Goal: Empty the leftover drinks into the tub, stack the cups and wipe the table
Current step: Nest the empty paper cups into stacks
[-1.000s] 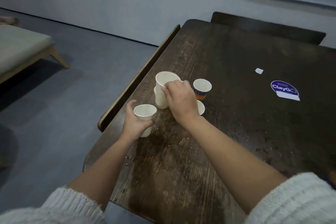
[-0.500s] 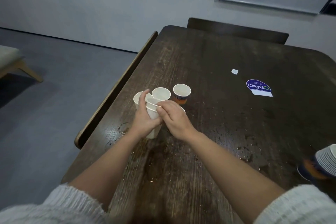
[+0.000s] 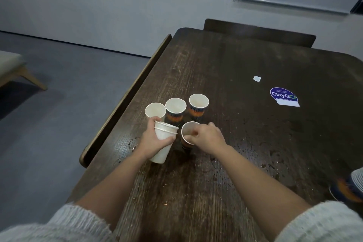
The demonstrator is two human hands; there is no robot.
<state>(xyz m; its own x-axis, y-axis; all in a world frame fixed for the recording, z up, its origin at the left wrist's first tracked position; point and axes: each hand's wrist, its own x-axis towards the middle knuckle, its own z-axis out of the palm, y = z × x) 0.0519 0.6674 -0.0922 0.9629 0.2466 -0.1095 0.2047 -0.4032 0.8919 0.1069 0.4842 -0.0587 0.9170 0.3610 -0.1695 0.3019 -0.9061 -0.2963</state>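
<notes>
A: Moved since half a second back: white stack (image 3: 164,143) now clear in the left hand (image 3: 155,139), fingers wrapped round it, left of centre frame; right hand (image 3: 206,136) off the stack, pinching the printed cup (image 3: 188,135) by its rim.

B: Probably next for nesting. Three more cups (image 3: 175,109) just above, apparently emptied.

A: Elsewhere, dark wooden table (image 3: 235,65) wet with droplets, sticker (image 3: 283,96) at right, grey floor at left. No tub in view.

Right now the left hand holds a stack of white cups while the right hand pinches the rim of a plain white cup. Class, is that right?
Not quite. The head view shows the left hand holding the white stack, but the right hand pinches a printed orange and dark cup, not a plain white one.
</notes>
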